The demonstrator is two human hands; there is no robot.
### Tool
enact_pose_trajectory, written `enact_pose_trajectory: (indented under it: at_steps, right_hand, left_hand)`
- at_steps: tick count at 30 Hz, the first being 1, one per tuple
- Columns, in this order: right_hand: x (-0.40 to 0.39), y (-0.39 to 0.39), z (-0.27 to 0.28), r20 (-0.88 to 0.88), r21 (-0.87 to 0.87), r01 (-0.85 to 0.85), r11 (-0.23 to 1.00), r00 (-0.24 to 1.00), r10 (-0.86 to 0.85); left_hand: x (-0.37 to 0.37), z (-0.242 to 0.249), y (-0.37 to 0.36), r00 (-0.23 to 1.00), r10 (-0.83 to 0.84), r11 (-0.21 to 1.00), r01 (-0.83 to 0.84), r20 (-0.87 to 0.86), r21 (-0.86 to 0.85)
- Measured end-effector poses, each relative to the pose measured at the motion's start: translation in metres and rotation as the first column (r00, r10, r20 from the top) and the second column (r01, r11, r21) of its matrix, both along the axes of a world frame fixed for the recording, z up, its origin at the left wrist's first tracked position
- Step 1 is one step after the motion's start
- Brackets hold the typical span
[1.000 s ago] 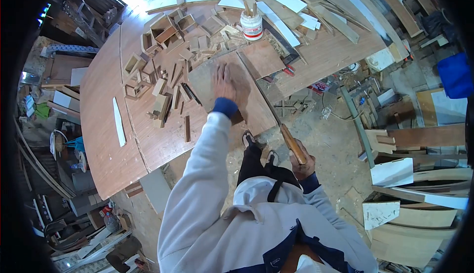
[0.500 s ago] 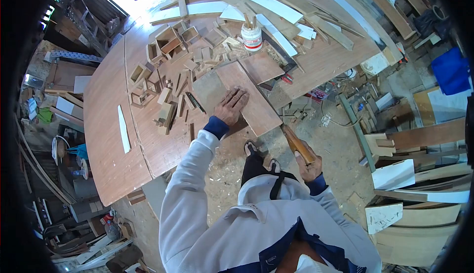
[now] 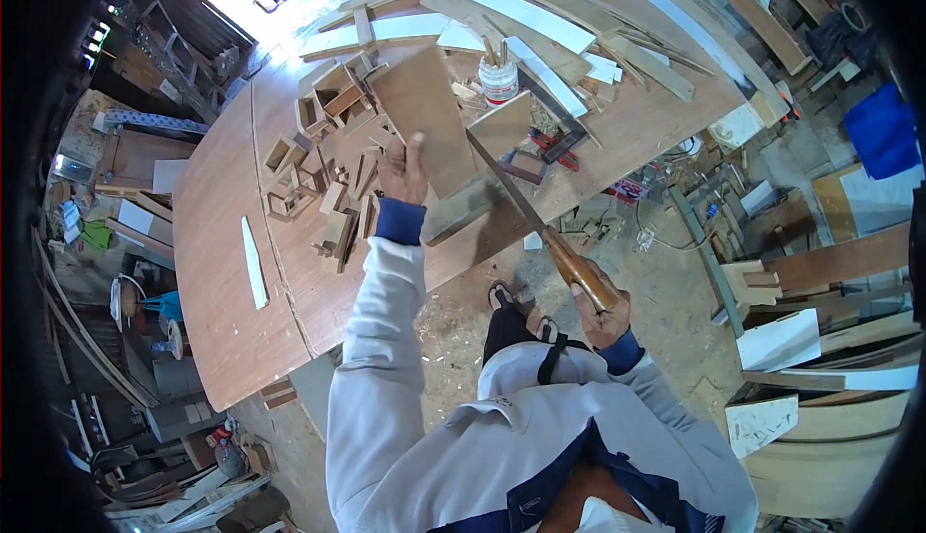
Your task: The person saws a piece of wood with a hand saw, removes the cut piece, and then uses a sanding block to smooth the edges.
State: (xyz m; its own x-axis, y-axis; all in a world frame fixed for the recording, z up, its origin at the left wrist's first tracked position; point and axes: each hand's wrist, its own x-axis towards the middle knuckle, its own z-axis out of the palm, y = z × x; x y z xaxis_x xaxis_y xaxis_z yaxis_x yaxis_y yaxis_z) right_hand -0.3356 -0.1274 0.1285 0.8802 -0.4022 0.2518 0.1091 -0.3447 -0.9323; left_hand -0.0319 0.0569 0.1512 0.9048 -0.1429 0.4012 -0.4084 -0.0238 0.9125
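My left hand [image 3: 405, 174] is closed on the near left edge of a flat brown wooden board [image 3: 422, 113], which is raised and tilted over the worktable [image 3: 217, 273]. In my right hand [image 3: 604, 309] is a handsaw, its wooden handle [image 3: 577, 271] in my grip and its narrow dark blade [image 3: 513, 191] pointing up and left, past the board's right edge. Beneath the board lies a greyish wooden block [image 3: 468, 210] at the table edge. A smaller wooden piece [image 3: 503, 126] rests to the right of the blade tip.
Several small wooden frames [image 3: 333, 99] and loose blocks crowd the table's middle. A white tub [image 3: 498, 82] holding sticks stands behind the board. Long curved strips [image 3: 529, 17] lie at the back. Red-handled clamps [image 3: 555, 152] are on the right; stacked boards [image 3: 820, 427] stand beyond.
My left hand was flat on the board; now it grips and lifts it, tilting it up and leftward. The saw has moved upward, showing more of its blade.
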Motion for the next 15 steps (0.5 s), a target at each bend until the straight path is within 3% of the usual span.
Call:
enact_pose_trajectory:
  at_steps: [1,5,7,10,11,12,14,15]
  right_hand:
    - [0.005,0.003,0.001,0.011,-0.012,-0.003,1.000,1.000,0.003]
    - [0.022,0.013,0.005,-0.034,-0.009,0.035,0.999,0.999,-0.035]
    - [0.029,0.015,0.003,-0.071,0.052,0.033,0.998,0.997,-0.030]
    - [0.045,0.019,0.007,-0.119,0.016,0.054,0.998,0.992,-0.052]
    - [0.050,0.020,0.007,-0.122,0.015,0.055,0.998,0.991,-0.053]
    - [0.054,0.021,0.006,-0.150,0.031,0.048,0.998,0.988,-0.043]
    - [0.061,0.022,0.001,-0.181,0.047,0.041,0.998,0.983,-0.032]
    - [0.064,0.022,-0.003,-0.160,0.090,0.055,0.994,0.986,-0.040]
  left_hand:
    - [0.011,-0.005,0.005,0.994,0.075,0.994,-0.069,-0.083,0.081]
    - [0.044,-0.036,-0.003,0.974,0.211,0.977,-0.207,-0.085,0.055]
    - [0.051,-0.037,-0.008,0.882,0.374,0.917,-0.307,-0.286,0.254]
    - [0.050,-0.027,-0.023,0.843,0.477,0.874,-0.425,-0.250,0.235]
    - [0.086,-0.079,-0.020,0.827,0.540,0.838,-0.510,-0.157,0.195]
    - [0.096,-0.097,-0.023,0.826,0.540,0.838,-0.509,-0.161,0.196]
    - [0.104,-0.115,-0.029,0.790,0.612,0.759,-0.601,0.041,0.251]
    - [0.086,-0.092,-0.036,0.792,0.606,0.764,-0.555,-0.072,0.328]
